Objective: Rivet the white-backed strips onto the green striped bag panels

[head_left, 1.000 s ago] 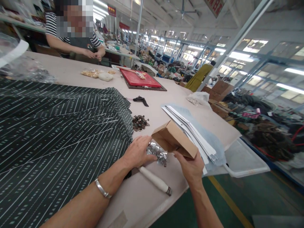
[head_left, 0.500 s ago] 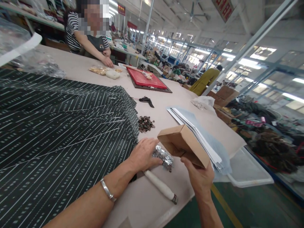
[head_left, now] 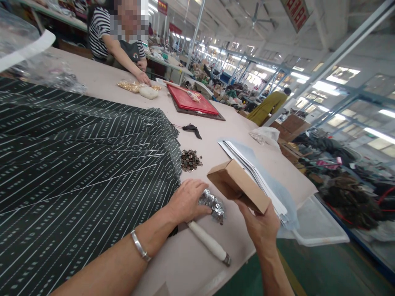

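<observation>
Cardboard box [head_left: 239,187], tilted, clasped from below by right hand [head_left: 261,228] fingers; left hand [head_left: 185,201] fingers rest flat, unclenched, on silver discs [head_left: 214,204] just under it. White-handled tool [head_left: 210,243] nearside, dark buttons [head_left: 190,159] beyond, on desk [head_left: 222,135]. Judgement: keep box low over discs.

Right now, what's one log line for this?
left hand: on silver pieces | right hand: holding cardboard box | white-handled tool: lying on table

The left hand [head_left: 187,201] lies palm down, fingers loosely spread; the right hand [head_left: 261,228] is raised, fingers curled in a grip.
</observation>
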A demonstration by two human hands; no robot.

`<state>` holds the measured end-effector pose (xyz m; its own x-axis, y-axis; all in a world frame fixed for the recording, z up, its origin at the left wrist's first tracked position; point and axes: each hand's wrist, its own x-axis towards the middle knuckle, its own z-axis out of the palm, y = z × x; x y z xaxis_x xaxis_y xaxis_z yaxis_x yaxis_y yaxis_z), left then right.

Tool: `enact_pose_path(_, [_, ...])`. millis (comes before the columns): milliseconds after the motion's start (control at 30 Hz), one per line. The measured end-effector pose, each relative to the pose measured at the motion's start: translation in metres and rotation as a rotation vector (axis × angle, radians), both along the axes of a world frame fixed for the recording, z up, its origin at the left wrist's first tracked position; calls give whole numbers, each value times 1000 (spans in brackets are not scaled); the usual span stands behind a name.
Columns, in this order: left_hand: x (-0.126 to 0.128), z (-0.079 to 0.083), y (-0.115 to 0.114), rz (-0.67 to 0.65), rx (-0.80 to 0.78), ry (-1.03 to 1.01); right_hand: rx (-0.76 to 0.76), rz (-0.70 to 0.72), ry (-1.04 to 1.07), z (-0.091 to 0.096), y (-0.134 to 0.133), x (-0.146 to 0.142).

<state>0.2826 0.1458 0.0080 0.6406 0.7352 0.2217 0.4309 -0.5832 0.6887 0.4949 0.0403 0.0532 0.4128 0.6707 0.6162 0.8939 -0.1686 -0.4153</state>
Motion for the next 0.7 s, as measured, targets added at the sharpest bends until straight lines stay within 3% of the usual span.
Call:
enact_pose_path(100, [0, 0, 0, 16, -10, -1, 44, 222, -232, 9, -2, -1])
enact_pose_path(200, [1, 0, 0, 42, -27, 5, -22, 500, -476, 20, 2, -2])
enact_pose_path(367, [1, 0, 1, 35, -37, 7, -170, 646, -632, 37, 14, 0])
enact_pose_path(567, [0, 3, 2, -13, -21, 4, -183, 537, -488, 43, 22, 3])
enact_pose_path(700, [-1, 0, 1, -15, -13, -5, -175, 309, -139, 38, 28, 7])
